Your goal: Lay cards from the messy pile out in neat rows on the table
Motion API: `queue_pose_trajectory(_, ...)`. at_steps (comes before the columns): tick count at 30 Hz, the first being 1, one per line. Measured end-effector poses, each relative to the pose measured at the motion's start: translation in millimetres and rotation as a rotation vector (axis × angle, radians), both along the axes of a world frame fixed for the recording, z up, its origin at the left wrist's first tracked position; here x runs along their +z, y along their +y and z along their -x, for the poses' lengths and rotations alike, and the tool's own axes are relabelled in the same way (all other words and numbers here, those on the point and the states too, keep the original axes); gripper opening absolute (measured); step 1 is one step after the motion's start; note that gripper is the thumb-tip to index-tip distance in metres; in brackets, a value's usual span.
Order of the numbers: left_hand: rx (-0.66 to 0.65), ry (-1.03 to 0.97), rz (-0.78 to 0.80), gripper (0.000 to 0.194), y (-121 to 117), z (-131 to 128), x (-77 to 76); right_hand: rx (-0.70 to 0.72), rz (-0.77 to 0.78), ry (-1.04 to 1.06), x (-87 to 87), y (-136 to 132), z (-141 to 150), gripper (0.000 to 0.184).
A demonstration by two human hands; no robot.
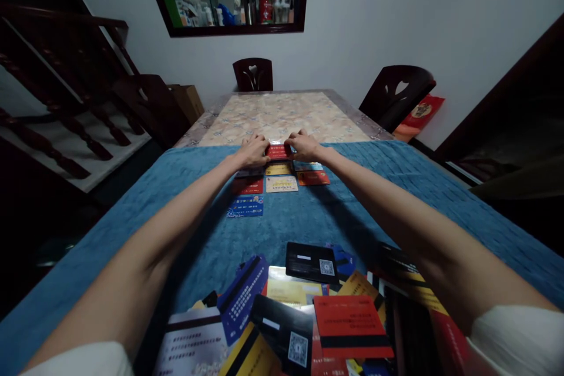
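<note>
At the far end of a blue cloth, a red card (278, 153) lies between my two hands. My left hand (253, 150) grips its left edge with bent fingers, and my right hand (305, 146) pinches its right edge. Just below it is a yellow card (278, 169), partly covered. Nearer in a row lie a dark red card (247, 185), a cream card (282, 184) and an orange-red card (313, 178). A blue card (245, 206) sits under the left column. Other cards beneath my hands are partly hidden.
Close to me is a loose heap with a black card (312, 261), a red striped card (352, 326) and several others overlapping. The blue cloth (176, 211) covers the near part of a patterned table (282, 108). Chairs (253, 75) stand around it.
</note>
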State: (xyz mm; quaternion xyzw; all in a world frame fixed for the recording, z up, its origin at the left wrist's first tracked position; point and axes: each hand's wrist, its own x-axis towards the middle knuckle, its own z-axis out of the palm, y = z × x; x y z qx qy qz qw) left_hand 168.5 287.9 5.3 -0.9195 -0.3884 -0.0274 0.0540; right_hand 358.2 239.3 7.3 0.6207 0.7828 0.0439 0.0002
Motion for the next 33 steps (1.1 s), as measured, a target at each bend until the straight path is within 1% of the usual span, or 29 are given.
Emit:
queue_pose_trajectory(5, 0.029, -0.001, 0.022, 0.037, 9.9, -6.6, -8.8, -0.032, 0.044, 0.010, -12.4, 16.2, -2.3, 0.044)
queue_pose_trajectory(10, 0.039, 0.016, 0.043, 0.035, 16.9, -10.1, -15.7, -0.048, 0.072, 0.014, -20.3, 24.4, -2.8, 0.045)
queue_pose_trajectory(14, 0.048, 0.022, 0.051, 0.033, 20.6, -10.6, -19.2, -0.067, 0.090, 0.011, -21.8, 27.0, -1.9, 0.046)
queue_pose_trajectory(19, 0.051, 0.036, 0.073, 0.025, 24.2, -11.2, -23.0, -0.080, 0.108, 0.000, -22.4, 27.7, -1.5, 0.045)
queue_pose_trajectory(26, 0.030, 0.050, 0.086, 0.023, 27.9, -10.7, -24.8, -0.080, 0.120, -0.017, -21.5, 27.3, -0.7, 0.042)
queue_pose_trajectory(30, 0.030, 0.046, 0.096, 0.025, 27.4, -11.0, -24.6, -0.082, 0.113, -0.016, -21.6, 26.3, -0.2, 0.046)
queue_pose_trajectory(33, 0.027, 0.019, 0.115, 0.028, 26.0, -11.3, -24.4, -0.081, 0.100, -0.010, -21.4, 24.8, 0.3, 0.054)
